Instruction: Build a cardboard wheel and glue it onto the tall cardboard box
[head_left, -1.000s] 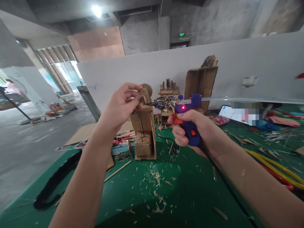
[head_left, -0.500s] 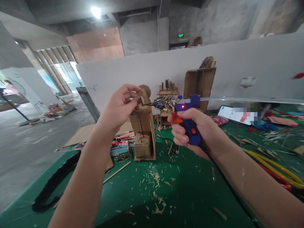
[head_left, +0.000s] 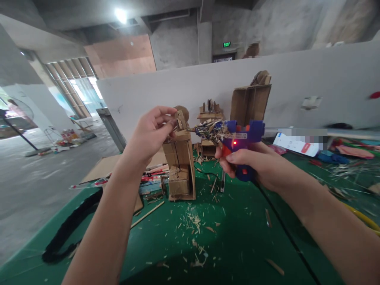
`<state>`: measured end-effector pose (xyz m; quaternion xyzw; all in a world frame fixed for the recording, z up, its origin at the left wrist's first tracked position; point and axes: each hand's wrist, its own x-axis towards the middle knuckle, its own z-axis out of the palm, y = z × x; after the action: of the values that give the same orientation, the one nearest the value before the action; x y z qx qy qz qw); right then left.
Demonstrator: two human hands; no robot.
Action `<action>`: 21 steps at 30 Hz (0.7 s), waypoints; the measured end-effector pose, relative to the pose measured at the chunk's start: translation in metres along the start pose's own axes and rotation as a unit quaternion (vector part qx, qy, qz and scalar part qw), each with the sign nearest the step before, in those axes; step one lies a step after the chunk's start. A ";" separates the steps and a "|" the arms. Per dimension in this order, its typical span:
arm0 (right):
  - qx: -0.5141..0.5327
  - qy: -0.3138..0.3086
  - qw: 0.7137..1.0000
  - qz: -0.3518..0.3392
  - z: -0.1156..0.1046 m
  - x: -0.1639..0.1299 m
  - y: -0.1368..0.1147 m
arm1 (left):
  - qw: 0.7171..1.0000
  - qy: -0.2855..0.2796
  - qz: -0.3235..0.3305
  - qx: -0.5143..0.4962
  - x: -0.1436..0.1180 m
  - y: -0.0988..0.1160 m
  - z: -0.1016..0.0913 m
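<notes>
My left hand (head_left: 150, 132) pinches a small cardboard piece (head_left: 181, 118) at the top of an upright cardboard model (head_left: 179, 166) that stands on the green table (head_left: 225, 241). In my right hand (head_left: 255, 162) is a blue hot glue gun (head_left: 242, 138) with a red light lit and an orange trigger. Its nozzle, crusted with cardboard scraps, points left at the small piece and sits just right of it.
Cardboard shavings litter the mat in front of the model. Two more cardboard builds (head_left: 251, 103) stand against the white partition (head_left: 297, 79). A phone (head_left: 297, 144), coloured tubes and scraps lie at the right. A black strap (head_left: 69, 227) lies along the left table edge.
My right hand has turned the glue gun and raised it a little, so its back end now faces me more. The long glue stick behind it is gone from sight. My left hand stays put.
</notes>
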<state>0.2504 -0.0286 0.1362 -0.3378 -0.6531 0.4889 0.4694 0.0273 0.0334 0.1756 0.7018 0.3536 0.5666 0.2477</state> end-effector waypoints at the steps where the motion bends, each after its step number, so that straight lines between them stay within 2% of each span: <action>1: -0.047 0.011 0.999 -0.006 -0.001 0.000 0.002 | 1.000 0.001 -0.001 -0.001 0.000 0.000 0.000; 6: -0.249 0.064 0.963 -0.076 0.004 0.000 0.008 | 1.000 0.004 -0.007 -0.006 -0.001 0.002 0.001; 10: -0.391 0.065 0.900 -0.182 0.013 0.003 0.009 | 1.000 0.003 -0.004 -0.007 -0.001 0.003 0.001; 12: -0.445 0.053 0.868 -0.213 0.015 0.003 0.009 | 1.000 0.004 -0.004 -0.008 -0.001 0.002 0.001; 14: -0.476 0.041 0.852 -0.213 0.016 0.003 0.008 | 1.000 0.003 -0.006 -0.006 -0.001 0.002 0.001; 21: -0.526 0.039 0.830 -0.180 0.019 0.001 0.005 | 1.000 -0.002 -0.010 -0.005 -0.001 0.001 0.000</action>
<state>0.2319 -0.0320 0.1298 -0.4288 -0.8420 -0.0349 0.3255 0.0275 0.0321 0.1758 0.6984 0.3571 0.5644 0.2572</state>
